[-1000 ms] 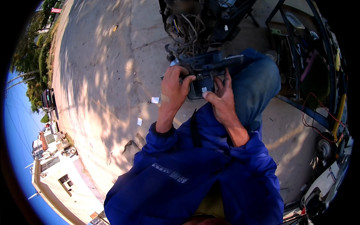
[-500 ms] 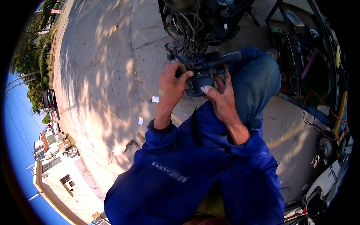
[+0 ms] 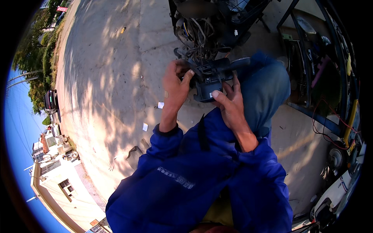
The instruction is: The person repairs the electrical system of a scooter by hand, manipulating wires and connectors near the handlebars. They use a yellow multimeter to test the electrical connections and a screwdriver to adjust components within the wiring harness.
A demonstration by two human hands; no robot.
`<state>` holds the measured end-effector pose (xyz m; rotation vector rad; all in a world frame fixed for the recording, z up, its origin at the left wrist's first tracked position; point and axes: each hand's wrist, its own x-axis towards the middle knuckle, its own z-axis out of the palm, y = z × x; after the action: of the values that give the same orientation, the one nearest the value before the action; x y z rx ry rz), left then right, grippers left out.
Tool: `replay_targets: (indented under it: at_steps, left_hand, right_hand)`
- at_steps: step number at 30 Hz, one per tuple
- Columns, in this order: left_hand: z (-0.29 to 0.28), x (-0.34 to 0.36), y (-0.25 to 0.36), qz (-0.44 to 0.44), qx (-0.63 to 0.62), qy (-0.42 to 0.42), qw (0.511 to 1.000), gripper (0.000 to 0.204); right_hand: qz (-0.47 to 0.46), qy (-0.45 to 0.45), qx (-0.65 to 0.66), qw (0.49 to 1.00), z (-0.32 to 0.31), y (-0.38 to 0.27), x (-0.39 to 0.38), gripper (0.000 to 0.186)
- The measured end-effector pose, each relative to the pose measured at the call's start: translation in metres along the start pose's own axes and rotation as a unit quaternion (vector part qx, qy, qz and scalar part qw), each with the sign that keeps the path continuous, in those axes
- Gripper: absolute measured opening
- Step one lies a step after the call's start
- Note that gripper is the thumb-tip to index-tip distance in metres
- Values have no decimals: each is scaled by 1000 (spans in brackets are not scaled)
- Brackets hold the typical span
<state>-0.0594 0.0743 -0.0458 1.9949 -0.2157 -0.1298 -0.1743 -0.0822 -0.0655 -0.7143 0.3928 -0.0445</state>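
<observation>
A black plastic housing (image 3: 208,90) with a small white label sits above my lap, in front of my knee. My right hand (image 3: 231,103) grips its lower right side, thumb pressed on the front beside the label and fingers behind. At its upper left is my left hand (image 3: 176,83), slightly blurred, fingers curled and thumb raised along the housing's edge. What those fingers pinch is hidden. Just beyond, a tangle of dark cables (image 3: 202,39) hangs down to the housing. A dark grip-like bar (image 3: 239,63) sticks out to the right over my jeans.
A dark vehicle frame (image 3: 248,15) stands ahead. To the right is a metal rack (image 3: 297,27) with parts and tools, with red wires (image 3: 324,128) nearby. A white scooter (image 3: 330,194) stands at lower right. Paper scraps (image 3: 145,127) lie on the concrete.
My left hand has shifted slightly up, its thumb lifting and turning upward from the housing's edge. The housing has tilted a little; my right hand keeps its hold.
</observation>
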Motion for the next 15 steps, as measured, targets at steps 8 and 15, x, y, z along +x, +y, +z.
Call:
replay_targets:
  at_steps: [8, 15]
  left_hand:
    - [2, 7, 25, -20, -177, -17, 984, 40]
    - [-2, 18, 14, -99, -280, -32, 954, 28]
  right_hand:
    - [3, -10, 1, 1000, 0, 0, 2, 107]
    - [0, -9, 1, 1000, 2, 1, 0, 108]
